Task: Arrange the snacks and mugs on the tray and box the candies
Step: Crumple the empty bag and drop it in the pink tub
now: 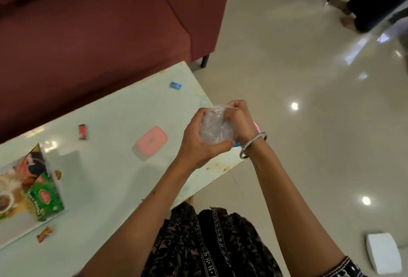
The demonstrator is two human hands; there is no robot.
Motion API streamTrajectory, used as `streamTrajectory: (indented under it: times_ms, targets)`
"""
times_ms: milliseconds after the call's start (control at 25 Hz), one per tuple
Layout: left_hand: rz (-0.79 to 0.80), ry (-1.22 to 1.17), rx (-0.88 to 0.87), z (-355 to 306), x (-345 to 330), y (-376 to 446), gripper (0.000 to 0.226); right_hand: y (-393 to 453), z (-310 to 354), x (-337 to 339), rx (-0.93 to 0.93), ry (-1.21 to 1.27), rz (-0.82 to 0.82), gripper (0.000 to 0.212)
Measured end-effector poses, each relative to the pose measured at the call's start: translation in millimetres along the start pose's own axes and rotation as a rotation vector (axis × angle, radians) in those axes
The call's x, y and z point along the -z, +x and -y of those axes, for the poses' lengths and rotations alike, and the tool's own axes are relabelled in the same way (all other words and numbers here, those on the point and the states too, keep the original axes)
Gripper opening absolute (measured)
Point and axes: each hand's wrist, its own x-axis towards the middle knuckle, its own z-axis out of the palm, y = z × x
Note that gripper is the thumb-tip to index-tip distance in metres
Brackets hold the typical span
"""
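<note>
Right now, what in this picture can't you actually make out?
- Contents of the clear plastic bag: head view, covered by the left hand and right hand, whose fingers curl round it.
- Pink and blue bits behind the right wrist: mostly hidden.
- Tray and what lies on it: cut off by the left edge.
- Blue candy wrapper: print too small.

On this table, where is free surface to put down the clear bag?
Bare surface lies between the pink box and the green snack packet, and between the box and the blue candy. The tray end at left is crowded.
</note>
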Motion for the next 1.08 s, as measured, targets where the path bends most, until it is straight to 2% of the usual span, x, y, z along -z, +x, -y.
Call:
streamTrajectory:
  times_ms: [80,160,200,320,360,480,560,640,720,800,840,960,1080]
  targets:
    - [0.029,-0.009,0.050,5.4,-0.3,20.5,0.053,16.5,-2.4,20.9,-0.110,-0.228,0.053,0.042]
    - [0.028,0.074,0.095,14.9,-5.1,41.5,0.044,29.7,-10.5,37.4,-0.177,-0.415,-0.008,0.058]
    - [0.023,0.123,0.112,19.5,-10.8,50.3,0.039,34.4,-14.4,40.5,-0.158,-0.391,-0.064,0.054]
    - [0.009,0.225,0.105,31.0,-39.7,72.3,0.041,45.9,-22.8,42.9,0.008,-0.260,-0.189,0.020]
    - [-0.007,0.277,0.099,38.4,-51.1,79.9,0.046,50.3,-25.8,44.9,0.014,-0.241,-0.178,0.020]
    - [-0.025,0.412,0.128,59.1,-79.3,99.8,0.075,61.5,-31.6,56.6,0.020,-0.068,-0.062,0.050]
    - [0.013,0.302,0.228,69.4,-100.4,113.2,0.091,79.8,-37.2,74.8,0.119,-0.215,-0.036,0.059]
    - [0.116,0.175,0.322,82.3,-116.8,125.6,0.105,111.3,-48.4,96.7,0.120,-0.347,-0.017,0.046]
    - [0.230,0.079,0.411,97.2,-126.9,138.2,0.109,149.7,-66.1,118.1,0.058,-0.376,-0.004,0.028]
    - [0.258,0.038,0.495,111.8,-137.1,154.8,0.099,189.4,-94.2,131.8,0.019,-0.439,-0.033,0.022]
    - [0.217,0.041,0.513,118.1,-142.4,163.8,0.086,207.3,-111.1,133.8,0.018,-0.514,-0.076,0.022]
    - [-0.018,0.088,0.501,140.7,-153.2,192.7,0.047,255.5,-166.8,131.1,-0.028,-0.727,-0.135,0.018]
    - [-0.164,0.057,0.513,164.1,-153.1,216.5,0.036,290.7,-215.2,126.0,-0.082,-0.783,-0.143,0.010]
